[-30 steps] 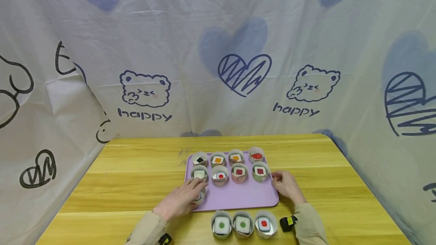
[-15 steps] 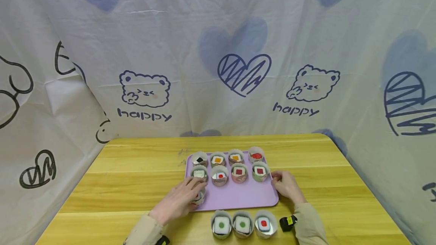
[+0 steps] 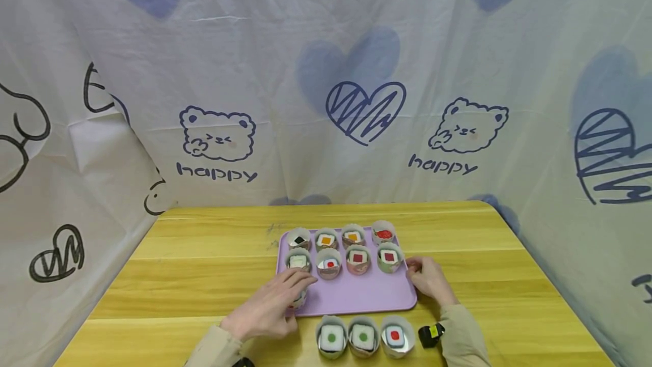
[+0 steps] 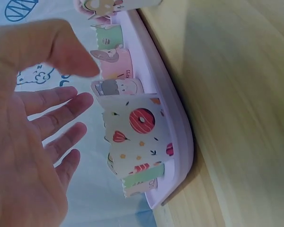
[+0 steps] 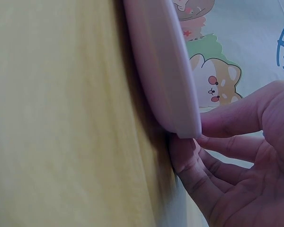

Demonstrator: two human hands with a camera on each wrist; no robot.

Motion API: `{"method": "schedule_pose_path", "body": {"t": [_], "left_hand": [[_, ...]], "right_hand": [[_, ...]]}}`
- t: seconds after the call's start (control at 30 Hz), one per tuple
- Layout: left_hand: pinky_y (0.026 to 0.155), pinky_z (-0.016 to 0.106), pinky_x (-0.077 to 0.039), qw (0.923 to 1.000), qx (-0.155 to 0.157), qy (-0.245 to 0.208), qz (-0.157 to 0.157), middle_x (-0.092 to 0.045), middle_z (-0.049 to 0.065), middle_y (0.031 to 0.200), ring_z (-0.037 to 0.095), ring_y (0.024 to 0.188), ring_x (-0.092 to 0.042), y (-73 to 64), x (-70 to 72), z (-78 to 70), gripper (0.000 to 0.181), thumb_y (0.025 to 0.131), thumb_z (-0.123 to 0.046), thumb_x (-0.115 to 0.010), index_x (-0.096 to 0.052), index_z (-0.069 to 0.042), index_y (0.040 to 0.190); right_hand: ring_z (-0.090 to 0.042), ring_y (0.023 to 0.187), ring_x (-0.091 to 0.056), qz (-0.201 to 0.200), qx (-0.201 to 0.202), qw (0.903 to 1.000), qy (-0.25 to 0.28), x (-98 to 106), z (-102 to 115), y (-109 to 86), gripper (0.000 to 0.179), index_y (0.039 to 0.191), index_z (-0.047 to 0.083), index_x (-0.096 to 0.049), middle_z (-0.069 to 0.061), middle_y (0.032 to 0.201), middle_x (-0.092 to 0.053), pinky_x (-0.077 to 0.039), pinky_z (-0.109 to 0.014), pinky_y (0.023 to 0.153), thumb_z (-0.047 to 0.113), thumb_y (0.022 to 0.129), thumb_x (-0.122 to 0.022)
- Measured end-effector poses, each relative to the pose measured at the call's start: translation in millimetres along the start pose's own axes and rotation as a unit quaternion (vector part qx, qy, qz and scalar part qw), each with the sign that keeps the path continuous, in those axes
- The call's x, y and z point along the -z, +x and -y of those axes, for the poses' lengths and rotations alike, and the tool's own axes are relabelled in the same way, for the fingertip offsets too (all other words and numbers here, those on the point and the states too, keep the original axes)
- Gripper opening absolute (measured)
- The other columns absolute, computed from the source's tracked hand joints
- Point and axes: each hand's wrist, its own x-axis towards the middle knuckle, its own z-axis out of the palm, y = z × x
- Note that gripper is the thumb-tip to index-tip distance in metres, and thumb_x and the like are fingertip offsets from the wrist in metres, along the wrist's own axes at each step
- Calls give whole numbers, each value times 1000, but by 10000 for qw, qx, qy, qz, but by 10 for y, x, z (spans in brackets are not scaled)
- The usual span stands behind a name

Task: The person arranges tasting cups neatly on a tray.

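Observation:
A lilac tray (image 3: 356, 294) bears two rows of paper cups, each holding a small block, mostly white with a coloured centre. At its front left corner stands one more paper cup (image 4: 137, 135), printed with a doughnut, partly hidden below my left hand (image 3: 267, 308) in the head view. In the left wrist view the left thumb and fingers are spread and apart from that cup. My right hand (image 3: 430, 280) pinches the tray's right edge between thumb and fingers; in the right wrist view the fingertips (image 5: 183, 153) meet the rim.
Before the tray, three paper cups stand in a row on the wooden table (image 3: 193, 276): a green-dotted one (image 3: 332, 337), another green-dotted one (image 3: 363, 337) and a red-centred one (image 3: 395, 337). A printed cloth (image 3: 305, 72) hangs behind.
My left hand has let go of the cup at the front left corner; its thumb has opened away toward the table's front. The right hand and the tray have stayed put.

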Motion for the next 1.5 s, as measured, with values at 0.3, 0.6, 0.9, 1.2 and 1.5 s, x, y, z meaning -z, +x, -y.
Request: {"method": "schedule_pose_path", "body": {"t": [0.3,0.6,0.9,1.2,1.5], "left_hand": [[121,52,-31,9990,62,-98,428,-47,11,153,32,146,-40,31,-6,-101,95,66,-26,-82,-42,-7,150],[121,48,-34,9982,-69,-214,552,-48,7,153,25,144,-43,72,-46,-230,104,61,-40,-90,-42,-12,149],[116,36,-42,9960,-482,-227,718,-51,1,149,18,138,-48,139,-46,-354,98,66,-39,-88,-42,-12,148],[114,33,-44,9942,-350,-235,991,-51,1,148,16,136,-50,185,-73,-421,96,67,-38,-89,-43,-12,147],[109,32,-48,9937,-371,-236,1030,-55,0,141,14,129,-54,193,-126,-430,93,68,-38,-90,-44,-11,145]], "right_hand": [[-19,80,-57,6,-20,10000,-27,1,7,2,34,114,-9,-68,-10,87,-66,-47,-28,71,0,83,-59],[-19,80,-58,-7,-14,10000,-36,1,11,-2,34,114,-9,-68,-11,87,-66,-47,-29,71,0,83,-58],[-19,78,-56,-8,25,10000,-9,1,14,-12,33,113,-10,-68,-10,85,-65,-46,-29,69,-1,83,-57],[-20,79,-58,31,-25,10000,42,1,21,-25,35,115,-10,-67,-11,87,-66,-48,-29,69,-1,83,-58],[-19,77,-56,-4,55,9999,88,-2,1,-10,33,112,-10,-68,-11,85,-65,-46,-28,69,-2,82,-57]]}}
